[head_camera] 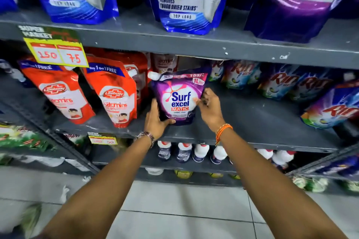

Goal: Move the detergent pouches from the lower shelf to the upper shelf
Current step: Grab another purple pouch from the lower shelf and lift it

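Both hands, left hand and right hand, clasped the purple pouch (upright) just right of the red pouches.

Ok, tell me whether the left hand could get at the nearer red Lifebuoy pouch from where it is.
Probably yes: the red Lifebuoy pouch stands just beside the left hand with nothing between, but that hand grips the purple Surf Excel pouch.

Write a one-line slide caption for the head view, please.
Both hands, left and right, grip a purple Surf Excel pouch on the lower shelf.
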